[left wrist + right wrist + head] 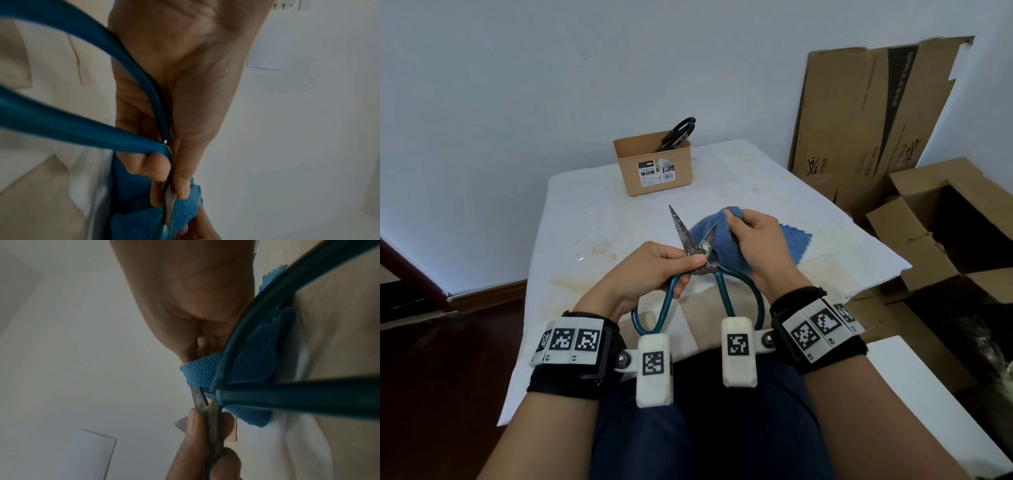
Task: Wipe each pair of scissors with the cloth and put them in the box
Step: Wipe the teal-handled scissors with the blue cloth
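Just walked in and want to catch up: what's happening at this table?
A person is cleaning scissors. The left hand grips the teal-handled scissors near the pivot, blades open, while the right hand wraps a blue cloth around one blade. A black-handled pair already stands in the tan box at the table's far end.

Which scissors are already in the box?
The black-handled scissors, standing in the box. The teal-handled pair is in the left hand, not boxed.

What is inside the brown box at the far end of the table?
Black-handled scissors stand in the box, handles sticking out above its rim. Their blade tips and the box bottom are hidden by its walls.
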